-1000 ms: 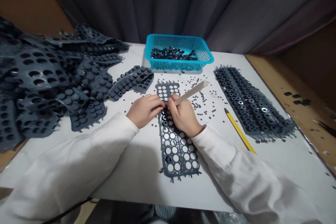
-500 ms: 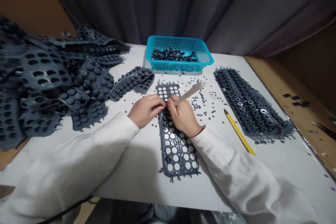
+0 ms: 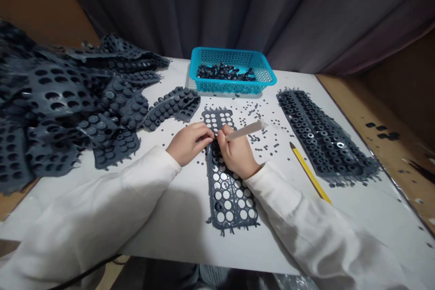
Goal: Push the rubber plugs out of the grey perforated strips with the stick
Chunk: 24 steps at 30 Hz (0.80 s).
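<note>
A dark grey perforated rubber sheet (image 3: 232, 204) lies lengthwise in front of me, white showing through its rows of round holes. My right hand (image 3: 236, 152) is closed around a pale, flat stick-like tool (image 3: 246, 131), its upper end pointing up to the right. The tool's lower end is hidden by my fingers over the sheet. My left hand (image 3: 190, 142) rests at the sheet's left edge with thumb and fingers pinched together, close to the right fingertips. Whatever it pinches is hidden.
A blue basket (image 3: 234, 87) with small dark parts stands at the back. Crumpled grey rubber sheets (image 3: 61, 95) pile up on the left. On the right lie another studded sheet (image 3: 326, 138) and a yellow pencil-like tool (image 3: 311, 173). Small dark discs (image 3: 265, 140) are scattered across the white tabletop (image 3: 163, 222).
The pale tool in my right hand has tilted lower toward the right. My left hand stays at almost the same spot, and the rubber sheet has hardly moved.
</note>
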Each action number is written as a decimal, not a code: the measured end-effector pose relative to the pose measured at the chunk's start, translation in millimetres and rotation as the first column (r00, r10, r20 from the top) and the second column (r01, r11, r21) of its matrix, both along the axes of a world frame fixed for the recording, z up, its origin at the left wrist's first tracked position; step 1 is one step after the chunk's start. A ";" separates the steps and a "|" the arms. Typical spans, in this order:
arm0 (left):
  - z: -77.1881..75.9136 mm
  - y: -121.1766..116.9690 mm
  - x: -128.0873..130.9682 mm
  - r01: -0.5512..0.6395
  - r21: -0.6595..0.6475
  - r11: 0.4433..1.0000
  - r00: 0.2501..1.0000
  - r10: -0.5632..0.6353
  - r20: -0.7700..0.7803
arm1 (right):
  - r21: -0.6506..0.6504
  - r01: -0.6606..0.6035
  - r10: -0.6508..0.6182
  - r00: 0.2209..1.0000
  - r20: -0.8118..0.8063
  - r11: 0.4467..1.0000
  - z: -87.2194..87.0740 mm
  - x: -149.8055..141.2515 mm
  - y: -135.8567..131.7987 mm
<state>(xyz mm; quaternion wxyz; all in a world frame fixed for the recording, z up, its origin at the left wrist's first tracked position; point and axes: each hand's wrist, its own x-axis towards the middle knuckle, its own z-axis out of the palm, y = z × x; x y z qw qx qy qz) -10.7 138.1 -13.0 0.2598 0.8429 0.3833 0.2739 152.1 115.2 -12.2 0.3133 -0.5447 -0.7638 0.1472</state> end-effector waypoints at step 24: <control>-0.3 0.8 0.4 -0.053 -0.100 0.994 0.995 0.061 0.080 | -0.021 0.014 -0.014 1.000 0.012 1.000 -0.5 1.0 0.5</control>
